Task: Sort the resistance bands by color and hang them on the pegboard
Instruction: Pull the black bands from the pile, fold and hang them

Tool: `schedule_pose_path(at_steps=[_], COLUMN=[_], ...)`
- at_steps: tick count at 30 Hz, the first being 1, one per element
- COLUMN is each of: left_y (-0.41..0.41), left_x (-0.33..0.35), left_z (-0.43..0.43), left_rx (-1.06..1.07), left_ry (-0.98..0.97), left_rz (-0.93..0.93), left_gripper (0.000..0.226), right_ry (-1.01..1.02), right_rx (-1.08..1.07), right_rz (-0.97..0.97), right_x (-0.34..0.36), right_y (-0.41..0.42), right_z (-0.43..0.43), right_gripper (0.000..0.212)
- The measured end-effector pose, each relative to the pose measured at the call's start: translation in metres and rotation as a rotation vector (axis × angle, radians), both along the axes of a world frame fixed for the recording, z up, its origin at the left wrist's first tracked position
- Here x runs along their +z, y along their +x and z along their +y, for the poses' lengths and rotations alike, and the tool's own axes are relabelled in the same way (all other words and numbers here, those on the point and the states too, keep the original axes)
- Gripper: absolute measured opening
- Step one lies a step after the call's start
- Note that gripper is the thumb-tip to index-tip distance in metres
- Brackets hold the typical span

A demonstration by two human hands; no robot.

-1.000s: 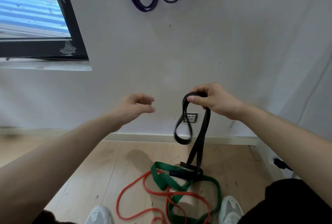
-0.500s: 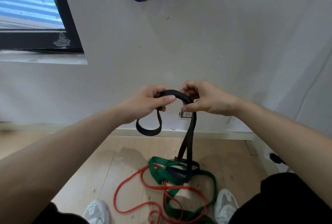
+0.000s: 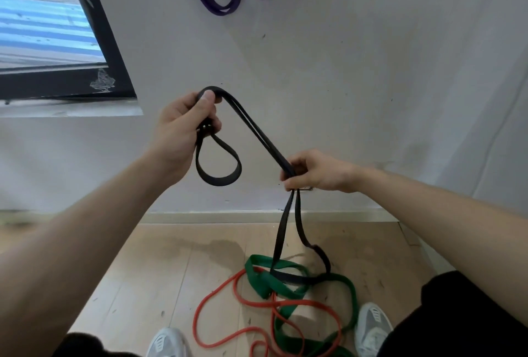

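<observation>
1. The left hand (image 3: pixel 183 125), centre-left of the frame, is clenched round a black resistance band (image 3: pixel 219 183). A small loop dangles under the fist.
2. The right hand (image 3: pixel 317 170), lower and right of centre, pinches the same band's two strands, which slant up to the left hand.
3. Below the right hand the band's tail drops to the wooden floor (image 3: pixel 143 271), lying across a green band (image 3: pixel 258 282) tangled with an orange-red band (image 3: pixel 196 322).
4. Purple bands (image 3: pixel 221 11) hang on the wall at top centre. Their pegs are out of frame, so the mount is unconfirmed.
5. Step in hand, likely: gathering the black band. Next it needs lifting clear of the green one, then hanging apart from the purple.
</observation>
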State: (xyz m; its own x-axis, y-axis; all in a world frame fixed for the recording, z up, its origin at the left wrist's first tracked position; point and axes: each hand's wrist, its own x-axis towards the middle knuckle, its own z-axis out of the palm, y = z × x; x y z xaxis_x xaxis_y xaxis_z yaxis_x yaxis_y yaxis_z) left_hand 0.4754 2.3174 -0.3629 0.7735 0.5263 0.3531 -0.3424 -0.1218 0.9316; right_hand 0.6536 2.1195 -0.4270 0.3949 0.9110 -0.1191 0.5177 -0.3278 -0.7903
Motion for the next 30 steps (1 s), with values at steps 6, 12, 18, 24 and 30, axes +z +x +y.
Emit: schedule_pose_path(at_steps=[6, 12, 18, 24, 30], left_y=[-0.008, -0.006, 0.010, 0.029, 0.028], left_x=[-0.019, -0.041, -0.023, 0.004, 0.015], left_z=[0.030, 0.024, -0.011, -0.042, -0.045], left_rx=[0.052, -0.027, -0.168, -0.243, -0.155], left_ry=[0.002, 0.162, 0.229, 0.093, 0.175], left_rz=[0.155, 0.443, 0.377, 0.209, 0.138], left_gripper=[0.004, 0.013, 0.012, 0.010, 0.014], right_ry=[0.320, 0.619, 0.615, 0.502, 0.411], right_rx=[-0.137, -0.184, -0.133, -0.055, -0.037], right_rz=[0.058, 0.063, -0.107, -0.234, -0.138], right_x=[0.036, 0.079, 0.096, 0.087, 0.065], right_y=[0.005, -0.005, -0.018, -0.026, -0.025], right_z=[-0.008, -0.008, -0.008, 0.000, 0.006], right_gripper=[0.016, 0.015, 0.020, 0.025, 0.023])
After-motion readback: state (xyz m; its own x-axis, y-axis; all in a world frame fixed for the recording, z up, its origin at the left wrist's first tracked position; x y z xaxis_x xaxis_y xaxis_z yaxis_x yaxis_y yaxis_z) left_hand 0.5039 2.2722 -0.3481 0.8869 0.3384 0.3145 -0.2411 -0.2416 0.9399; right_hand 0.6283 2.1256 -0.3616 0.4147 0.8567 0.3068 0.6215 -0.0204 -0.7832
